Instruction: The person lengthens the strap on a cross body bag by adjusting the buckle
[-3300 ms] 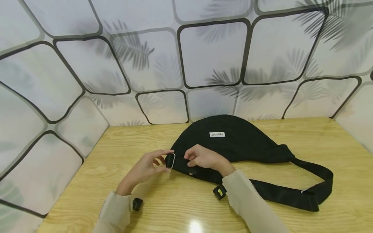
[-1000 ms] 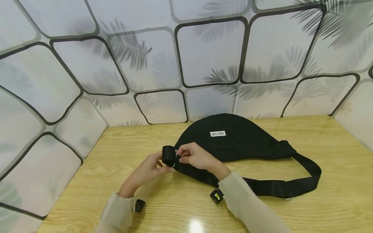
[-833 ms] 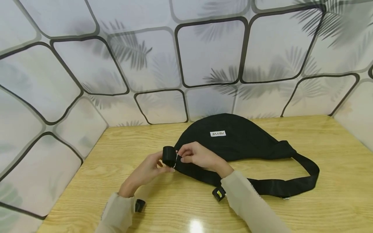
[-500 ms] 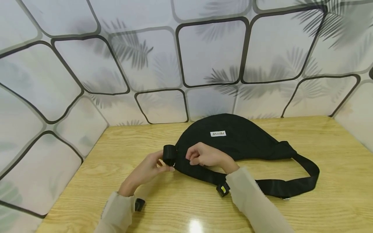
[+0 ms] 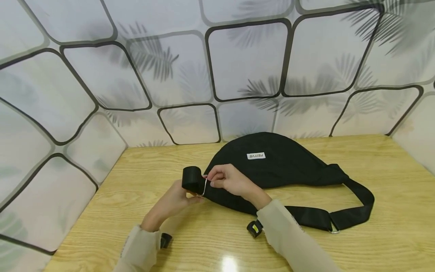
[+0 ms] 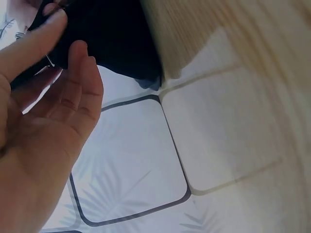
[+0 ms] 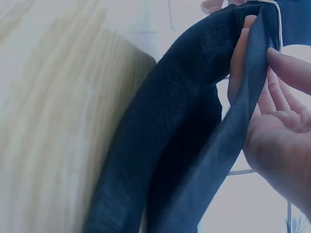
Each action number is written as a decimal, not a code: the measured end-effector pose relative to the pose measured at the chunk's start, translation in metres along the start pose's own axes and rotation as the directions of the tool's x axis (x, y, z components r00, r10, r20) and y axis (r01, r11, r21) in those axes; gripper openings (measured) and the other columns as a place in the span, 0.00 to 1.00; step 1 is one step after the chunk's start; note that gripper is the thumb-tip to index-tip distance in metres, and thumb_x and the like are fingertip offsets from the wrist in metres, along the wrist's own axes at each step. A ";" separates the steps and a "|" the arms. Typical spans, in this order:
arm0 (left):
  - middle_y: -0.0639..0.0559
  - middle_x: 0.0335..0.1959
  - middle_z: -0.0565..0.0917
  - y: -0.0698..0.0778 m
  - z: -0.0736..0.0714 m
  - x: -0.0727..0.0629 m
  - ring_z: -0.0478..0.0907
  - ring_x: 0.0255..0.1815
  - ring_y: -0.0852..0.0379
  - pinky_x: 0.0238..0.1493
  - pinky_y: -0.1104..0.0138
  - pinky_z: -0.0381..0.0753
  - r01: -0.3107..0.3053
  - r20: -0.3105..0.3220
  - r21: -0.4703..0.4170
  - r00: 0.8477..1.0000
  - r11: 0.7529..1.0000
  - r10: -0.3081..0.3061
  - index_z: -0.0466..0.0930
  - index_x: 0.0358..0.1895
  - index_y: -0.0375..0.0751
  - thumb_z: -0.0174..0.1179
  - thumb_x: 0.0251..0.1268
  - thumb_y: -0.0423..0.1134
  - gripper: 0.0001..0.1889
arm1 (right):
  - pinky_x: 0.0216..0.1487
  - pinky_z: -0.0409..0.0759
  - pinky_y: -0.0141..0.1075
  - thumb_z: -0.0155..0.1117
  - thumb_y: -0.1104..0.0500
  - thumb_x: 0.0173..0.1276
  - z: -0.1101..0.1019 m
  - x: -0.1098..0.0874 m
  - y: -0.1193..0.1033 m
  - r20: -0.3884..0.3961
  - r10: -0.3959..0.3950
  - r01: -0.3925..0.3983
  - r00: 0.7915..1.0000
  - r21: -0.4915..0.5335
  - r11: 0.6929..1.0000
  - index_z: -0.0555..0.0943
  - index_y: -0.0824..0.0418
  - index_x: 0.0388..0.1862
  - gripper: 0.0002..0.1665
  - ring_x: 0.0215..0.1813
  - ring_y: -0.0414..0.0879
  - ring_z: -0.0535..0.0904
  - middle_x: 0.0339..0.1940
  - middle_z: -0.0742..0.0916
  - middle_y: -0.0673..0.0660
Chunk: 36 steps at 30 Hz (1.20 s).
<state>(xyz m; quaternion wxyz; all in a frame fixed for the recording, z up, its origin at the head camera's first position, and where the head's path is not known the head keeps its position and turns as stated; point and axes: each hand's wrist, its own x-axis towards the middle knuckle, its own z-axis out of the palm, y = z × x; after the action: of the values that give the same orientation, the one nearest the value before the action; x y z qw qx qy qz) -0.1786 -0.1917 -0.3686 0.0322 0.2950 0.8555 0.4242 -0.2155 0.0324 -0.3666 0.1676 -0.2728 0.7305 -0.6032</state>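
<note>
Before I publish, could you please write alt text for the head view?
A person's left hand and right hand hold the looped strap of a black waist bag near a metal slider. The bag lies on a wood-grain table.

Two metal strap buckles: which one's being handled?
The left buckle, beside the raised loop, between left hand and right hand; the right buckle lies untouched farther along the strap.

The strap loop (image 5: 191, 178) hides some fingers of the left hand (image 5: 174, 201); its threading through the slider (image 5: 205, 187) between both hands is too small to tell. Behind the right hand (image 5: 232, 183), the right sleeve (image 5: 289, 234) covers part of the black strap (image 5: 310, 217).
</note>
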 end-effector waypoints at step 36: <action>0.45 0.45 0.84 0.001 -0.007 0.003 0.82 0.42 0.50 0.43 0.63 0.82 0.046 0.096 0.119 0.994 0.992 -0.058 0.75 0.63 0.30 0.62 0.71 0.27 0.19 | 0.40 0.82 0.39 0.81 0.53 0.59 0.026 -0.010 -0.019 -0.036 -0.196 0.134 0.980 -0.608 0.783 0.80 0.62 0.49 0.26 0.41 0.48 0.86 0.39 0.87 0.56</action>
<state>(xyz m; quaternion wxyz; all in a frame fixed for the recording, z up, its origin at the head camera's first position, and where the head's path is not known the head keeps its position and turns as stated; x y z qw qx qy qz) -0.1824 -0.1947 -0.3629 0.0683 0.2946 0.8837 0.3572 -0.1892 0.0152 -0.3550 -0.0169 -0.3450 0.8648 -0.3645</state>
